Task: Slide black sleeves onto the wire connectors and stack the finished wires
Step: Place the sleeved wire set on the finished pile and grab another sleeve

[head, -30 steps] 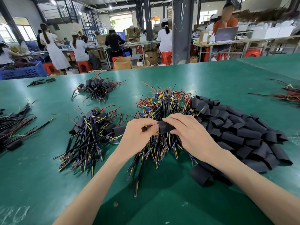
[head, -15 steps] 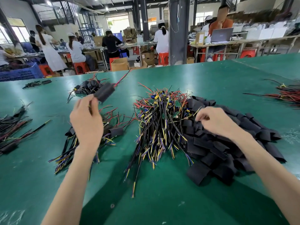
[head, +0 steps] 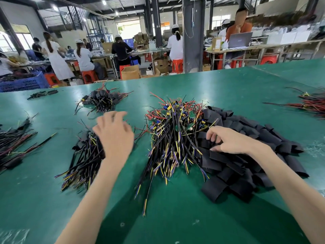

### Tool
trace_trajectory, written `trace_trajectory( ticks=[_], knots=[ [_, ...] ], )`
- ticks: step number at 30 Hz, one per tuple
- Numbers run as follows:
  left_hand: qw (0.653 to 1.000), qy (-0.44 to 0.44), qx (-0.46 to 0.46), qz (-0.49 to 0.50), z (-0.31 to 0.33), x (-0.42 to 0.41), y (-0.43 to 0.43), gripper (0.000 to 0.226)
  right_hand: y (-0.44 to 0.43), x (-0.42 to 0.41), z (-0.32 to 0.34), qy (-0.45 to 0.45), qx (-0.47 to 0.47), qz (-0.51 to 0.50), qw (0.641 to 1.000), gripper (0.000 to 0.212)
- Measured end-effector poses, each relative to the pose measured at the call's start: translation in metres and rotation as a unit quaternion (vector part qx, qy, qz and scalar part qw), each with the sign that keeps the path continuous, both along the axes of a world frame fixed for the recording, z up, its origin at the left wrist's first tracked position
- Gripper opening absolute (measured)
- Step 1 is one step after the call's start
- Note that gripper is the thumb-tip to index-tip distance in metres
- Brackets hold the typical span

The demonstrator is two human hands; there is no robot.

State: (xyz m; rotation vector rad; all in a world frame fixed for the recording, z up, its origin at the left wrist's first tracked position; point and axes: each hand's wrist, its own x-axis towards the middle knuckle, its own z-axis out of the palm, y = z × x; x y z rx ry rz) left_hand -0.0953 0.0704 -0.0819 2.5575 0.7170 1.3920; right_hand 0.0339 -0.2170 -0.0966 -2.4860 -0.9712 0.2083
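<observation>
Hovering over the stack of finished wires [head: 84, 159] at the left of the green table [head: 175, 217], the left hand [head: 114, 136] is now empty. Its fingers [head: 112, 115] are spread and smeared by motion, with nothing between them. Half a second ago this hand held a sleeved wire raised above that stack; the wire is gone from it, so it has presumably been dropped among the others, though I cannot pick it out there. That looks like one more piece completed.

The right hand [head: 230, 140] remains on the pile of black sleeves [head: 246, 127] at the right, fingers [head: 211, 133] curled down into the loose pieces and thumb tucked beneath. Whether it already has hold of a sleeve I cannot tell.

Between the two hands lies the heap of unsleeved wires [head: 175, 138], untouched for now. Judging by its size against the finished stack, plenty of work remains; the next cycle needs a fresh wire from this heap.
</observation>
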Motion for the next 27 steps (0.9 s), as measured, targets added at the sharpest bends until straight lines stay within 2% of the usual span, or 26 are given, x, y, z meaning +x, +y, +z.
trace_trajectory(
  ticks=[3, 5, 7, 10, 13, 16, 18, 22, 24, 25, 27],
  knots=[
    [0.987, -0.002, 0.065, -0.147, 0.005, 0.018, -0.059, 0.019, 0.002, 0.0, -0.004, -0.017, 0.0, -0.006, 1.0, 0.032],
    [0.97, 0.038, 0.118, -0.211, 0.005, 0.035, -0.096, 0.017, 0.002, 0.001, -0.004, -0.027, 0.006, -0.002, 1.0, 0.029],
    [0.954, 0.132, 0.178, -0.202, 0.004, 0.055, -0.121, 0.017, 0.003, 0.003, -0.004, -0.043, 0.004, -0.011, 0.999, 0.029],
    [0.935, 0.271, 0.184, -0.138, 0.006, 0.076, -0.137, 0.024, 0.003, 0.007, -0.006, -0.053, 0.011, -0.044, 0.998, 0.031],
    [0.934, 0.304, 0.157, -0.104, 0.01, 0.082, -0.142, 0.02, 0.003, 0.009, -0.007, -0.06, 0.039, -0.059, 0.996, 0.026],
    [0.952, 0.266, 0.077, -0.132, 0.02, 0.083, -0.138, 0.01, 0.002, 0.009, -0.007, -0.061, 0.068, -0.065, 0.994, 0.02],
    [0.959, 0.223, 0.008, -0.174, 0.026, 0.082, -0.133, 0.018, 0.001, 0.01, -0.008, -0.067, 0.077, -0.073, 0.992, 0.019],
    [0.948, 0.093, -0.149, -0.266, 0.041, 0.078, -0.123, 0.023, 0.0, 0.009, -0.006, -0.073, 0.084, -0.084, 0.99, 0.021],
    [0.913, -0.006, -0.24, -0.331, 0.052, 0.073, -0.122, 0.017, 0.001, 0.009, -0.007, -0.079, 0.078, -0.076, 0.991, 0.015],
    [0.881, -0.069, -0.294, -0.365, 0.058, 0.07, -0.124, 0.014, 0.001, 0.009, -0.007, -0.078, 0.072, -0.069, 0.992, 0.011],
    [0.808, -0.19, -0.376, -0.412, 0.069, 0.065, -0.126, 0.012, 0.002, 0.009, -0.007, -0.057, 0.047, -0.058, 0.996, 0.02]
  ],
)
